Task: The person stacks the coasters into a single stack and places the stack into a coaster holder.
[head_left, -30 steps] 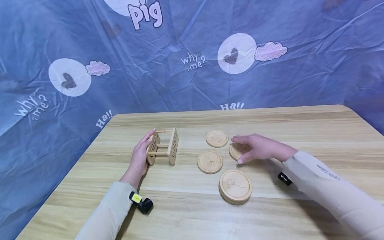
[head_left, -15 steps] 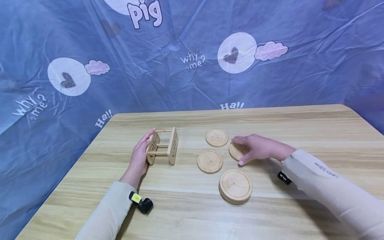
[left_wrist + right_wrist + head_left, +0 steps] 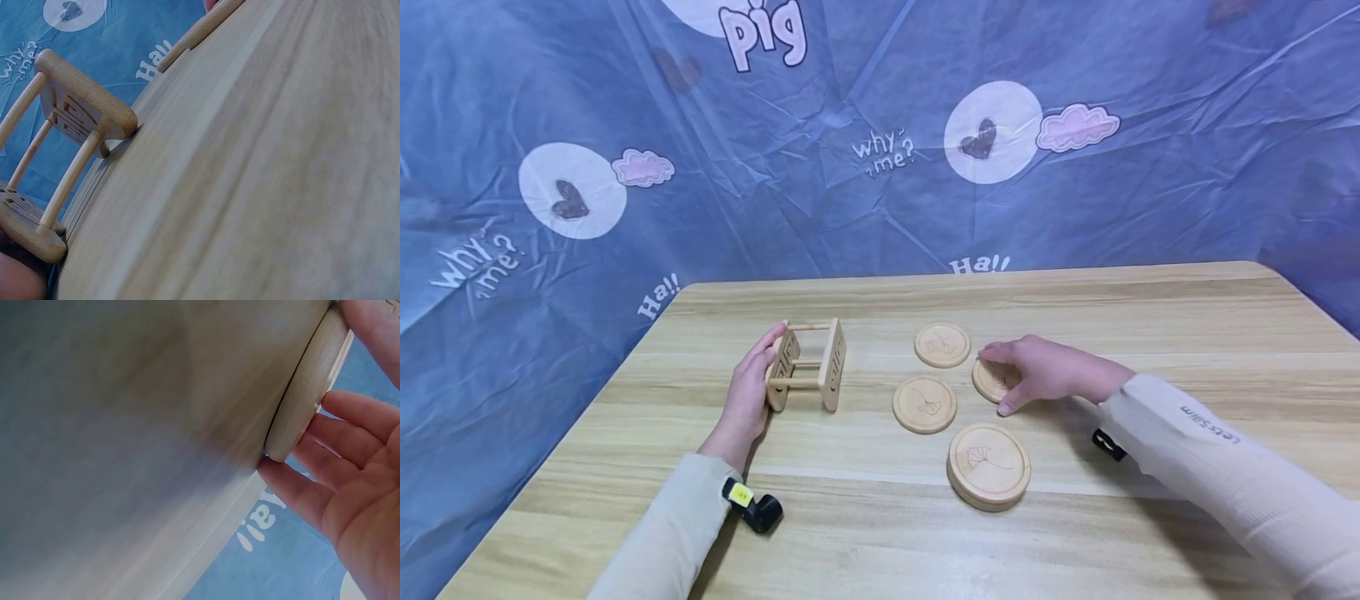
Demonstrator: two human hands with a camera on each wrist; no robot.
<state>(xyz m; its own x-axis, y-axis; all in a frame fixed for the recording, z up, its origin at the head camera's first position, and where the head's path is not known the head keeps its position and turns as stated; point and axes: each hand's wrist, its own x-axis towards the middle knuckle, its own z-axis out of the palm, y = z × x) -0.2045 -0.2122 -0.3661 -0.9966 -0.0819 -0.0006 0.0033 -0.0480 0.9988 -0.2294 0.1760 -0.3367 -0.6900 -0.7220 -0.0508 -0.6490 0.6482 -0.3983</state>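
Observation:
In the head view my left hand (image 3: 747, 392) rests along the outer left panel of a wooden coaster holder (image 3: 832, 367), its visible fingers fairly straight. The holder has two cut-out panels joined by rods; it also shows in the left wrist view (image 3: 84, 106). On the right, my right hand (image 3: 1052, 371) spans a round wooden coaster (image 3: 991, 380) lying on the table, thumb at its near edge and fingers at the far edge. The right wrist view shows the thumb and fingertips at opposite edges of this coaster (image 3: 306, 384). My hand hides part of its top.
Two more leaf-engraved coasters, one farther back (image 3: 942, 345) and one left of centre (image 3: 925, 405), lie near the right hand. A stack of coasters (image 3: 988, 467) stands closer to me. The wooden table (image 3: 865, 550) ends at a blue printed cloth (image 3: 820, 208) behind.
My right forearm has shifted very slightly left, with the fingers staying at the same coaster. The left hand, holder and other coasters have kept their places.

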